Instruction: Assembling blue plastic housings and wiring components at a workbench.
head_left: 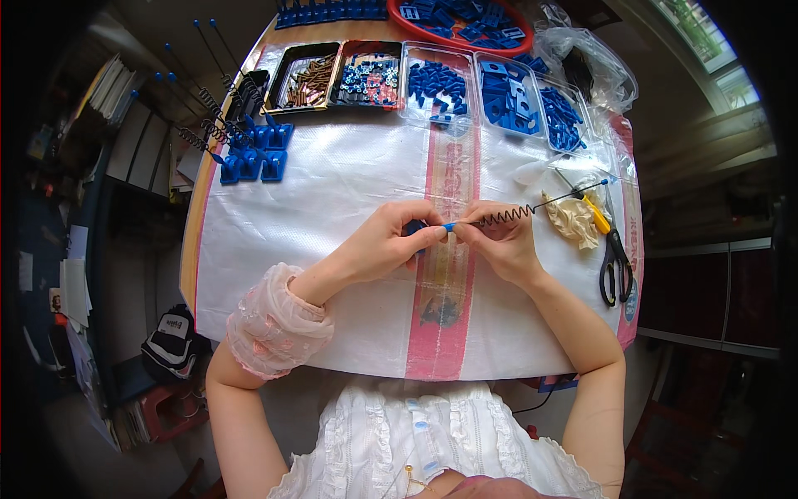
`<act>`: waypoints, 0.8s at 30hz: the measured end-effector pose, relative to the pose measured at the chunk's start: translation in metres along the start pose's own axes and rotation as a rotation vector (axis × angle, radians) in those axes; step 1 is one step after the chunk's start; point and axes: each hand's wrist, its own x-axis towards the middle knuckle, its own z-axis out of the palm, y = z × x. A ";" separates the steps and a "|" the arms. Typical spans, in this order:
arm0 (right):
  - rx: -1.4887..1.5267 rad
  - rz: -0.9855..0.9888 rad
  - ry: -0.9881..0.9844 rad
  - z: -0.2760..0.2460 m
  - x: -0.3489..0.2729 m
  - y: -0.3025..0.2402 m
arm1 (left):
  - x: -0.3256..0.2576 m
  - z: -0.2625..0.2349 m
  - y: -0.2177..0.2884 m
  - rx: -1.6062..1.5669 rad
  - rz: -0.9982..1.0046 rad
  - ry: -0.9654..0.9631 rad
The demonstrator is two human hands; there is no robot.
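Observation:
Over the middle of the table, my left hand (395,239) pinches a blue plastic part (413,227), mostly covered by the fingers. My right hand (504,245) grips the near end of a black coil spring (509,215). From the spring's far end a thin black rod (568,194) with a blue tip runs out to the right. Between the two hands a small blue end piece (450,227) shows, and the fingertips nearly meet around it. Whether it is joined to the part in my left hand cannot be made out.
Trays hold brown screws (312,81), small nuts (370,81) and blue parts (436,87). A red basin (519,48) stands behind them. Blue bases with upright springs (253,154) stand at left. At right lie crumpled paper (573,221), a yellow-handled tool (596,214) and black scissors (615,270).

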 end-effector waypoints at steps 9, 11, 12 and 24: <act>-0.044 -0.025 -0.007 0.002 -0.001 -0.003 | -0.002 0.002 0.001 0.078 0.007 0.047; -0.032 -0.023 -0.006 0.002 -0.001 -0.001 | -0.002 0.003 0.000 0.086 0.012 0.064; -0.029 -0.017 -0.004 0.002 -0.001 -0.001 | -0.002 0.003 0.001 0.086 0.014 0.070; -0.004 0.008 -0.002 0.001 0.000 -0.002 | -0.001 0.001 0.000 0.026 0.002 0.032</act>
